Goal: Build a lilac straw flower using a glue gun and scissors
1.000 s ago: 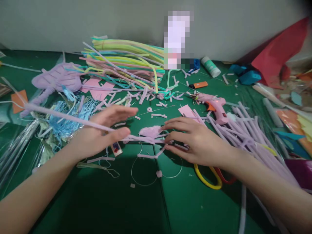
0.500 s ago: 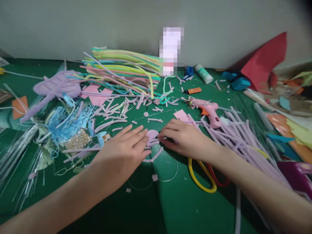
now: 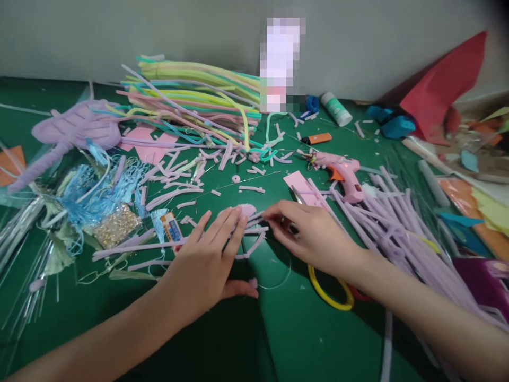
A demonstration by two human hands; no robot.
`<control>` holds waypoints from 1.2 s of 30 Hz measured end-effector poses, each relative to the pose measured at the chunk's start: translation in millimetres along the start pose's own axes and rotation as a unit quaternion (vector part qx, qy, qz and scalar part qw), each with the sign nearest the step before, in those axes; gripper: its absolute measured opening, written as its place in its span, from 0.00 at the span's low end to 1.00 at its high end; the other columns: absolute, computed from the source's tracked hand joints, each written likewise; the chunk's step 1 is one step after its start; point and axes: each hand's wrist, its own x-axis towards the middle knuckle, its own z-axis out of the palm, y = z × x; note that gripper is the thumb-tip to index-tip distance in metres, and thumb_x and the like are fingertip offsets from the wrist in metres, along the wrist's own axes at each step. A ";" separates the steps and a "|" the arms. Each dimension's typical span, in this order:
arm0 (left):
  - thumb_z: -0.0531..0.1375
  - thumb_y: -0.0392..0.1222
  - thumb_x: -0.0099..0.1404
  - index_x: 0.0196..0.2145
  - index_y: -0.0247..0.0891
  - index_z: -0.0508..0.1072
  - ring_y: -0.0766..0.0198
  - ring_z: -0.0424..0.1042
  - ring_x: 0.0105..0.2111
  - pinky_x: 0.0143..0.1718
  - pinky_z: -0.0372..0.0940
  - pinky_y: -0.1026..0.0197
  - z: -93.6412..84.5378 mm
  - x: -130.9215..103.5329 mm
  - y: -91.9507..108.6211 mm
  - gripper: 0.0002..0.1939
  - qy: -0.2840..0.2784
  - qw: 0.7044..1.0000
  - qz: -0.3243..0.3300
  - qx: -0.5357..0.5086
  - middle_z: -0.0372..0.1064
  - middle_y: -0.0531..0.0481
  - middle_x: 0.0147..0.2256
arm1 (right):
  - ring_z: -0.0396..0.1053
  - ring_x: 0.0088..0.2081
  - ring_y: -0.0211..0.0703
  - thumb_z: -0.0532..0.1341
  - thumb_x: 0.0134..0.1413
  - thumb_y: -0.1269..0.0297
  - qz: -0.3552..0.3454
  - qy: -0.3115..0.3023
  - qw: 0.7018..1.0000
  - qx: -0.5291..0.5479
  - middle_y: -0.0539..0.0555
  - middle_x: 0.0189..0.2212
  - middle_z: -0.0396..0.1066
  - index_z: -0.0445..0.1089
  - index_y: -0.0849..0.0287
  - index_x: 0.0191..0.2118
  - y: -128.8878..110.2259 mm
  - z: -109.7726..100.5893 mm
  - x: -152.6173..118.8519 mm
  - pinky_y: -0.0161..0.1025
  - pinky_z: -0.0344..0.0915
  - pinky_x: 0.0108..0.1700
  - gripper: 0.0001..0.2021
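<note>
My left hand [image 3: 214,249] lies flat with its fingers stretched out over a small rounded lavender pipe-cleaner piece [image 3: 248,209], partly covering it. Short lavender pipe-cleaner strips [image 3: 257,230] stick out to the right from under those fingers. At their right end my right hand [image 3: 304,228] is closed in a pinch on the tip of one pipe-cleaner strip; the exact contact is small. A thin pale cord [image 3: 284,281] curves across the table below, with a small pink bit [image 3: 253,283] beside my left thumb. Scissors with a yellow handle [image 3: 332,305] lie partly under my right forearm.
A pink glue gun [image 3: 344,171] and orange lighter [image 3: 319,138] lie behind my right hand. Lavender stems [image 3: 401,228] spread to the right. Coloured pipe cleaners [image 3: 191,79] stand piled at the back. Blue tassels [image 3: 91,180] and a bag of gold beads [image 3: 118,225] lie left.
My left hand has spread its thumb down toward the cord and covers more of the lavender piece. My right hand has shifted slightly right, still pinching. The view has tilted slightly.
</note>
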 end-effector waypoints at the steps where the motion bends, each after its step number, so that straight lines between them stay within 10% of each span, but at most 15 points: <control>1: 0.49 0.76 0.58 0.65 0.19 0.57 0.39 0.59 0.64 0.61 0.57 0.39 0.0 1.0 1.5 0.57 -0.003 1.000 -0.007 -0.002 0.50 0.29 0.66 | 0.71 0.29 0.36 0.58 0.58 0.74 0.032 -0.006 0.999 0.033 0.51 0.31 0.75 0.70 0.61 0.39 -3.7 -2.3 -3.5 0.32 0.65 0.33 0.06; 7: 0.54 0.77 0.55 0.65 0.18 0.56 0.38 0.58 0.64 0.62 0.54 0.37 1.1 3.0 7.1 0.60 -0.004 1.000 -0.030 -0.005 0.50 0.28 0.66 | 0.67 0.24 0.36 0.62 0.59 0.57 0.173 -0.049 0.981 0.072 0.48 0.24 0.74 0.74 0.58 0.31 -19.8 -5.1 -3.4 0.34 0.61 0.27 0.11; 17: 0.52 0.79 0.52 0.65 0.13 0.52 0.34 0.54 0.65 0.62 0.51 0.35 0.4 2.2 5.5 0.65 -0.017 1.000 -0.003 -0.010 0.44 0.22 0.67 | 0.75 0.34 0.39 0.62 0.58 0.65 0.170 -0.017 0.981 0.091 0.52 0.37 0.79 0.76 0.55 0.46 -13.9 4.5 6.9 0.36 0.69 0.36 0.11; 26: 0.41 0.78 0.58 0.68 0.21 0.50 0.42 0.45 0.69 0.67 0.27 0.41 -7.0 -6.9 -13.9 0.59 -0.024 0.993 0.084 -0.080 0.38 0.31 0.70 | 0.74 0.30 0.38 0.65 0.58 0.64 0.121 0.012 0.989 0.080 0.51 0.33 0.77 0.75 0.56 0.45 -2.6 9.0 3.7 0.36 0.71 0.35 0.09; 36: 0.44 0.76 0.59 0.66 0.17 0.52 0.38 0.54 0.66 0.64 0.46 0.37 -3.5 -2.2 -8.0 0.58 0.001 0.996 0.063 -0.070 0.48 0.27 0.67 | 0.74 0.38 0.45 0.63 0.60 0.69 -0.035 0.039 0.998 -0.022 0.55 0.36 0.78 0.73 0.59 0.36 5.3 6.2 3.9 0.42 0.70 0.42 0.01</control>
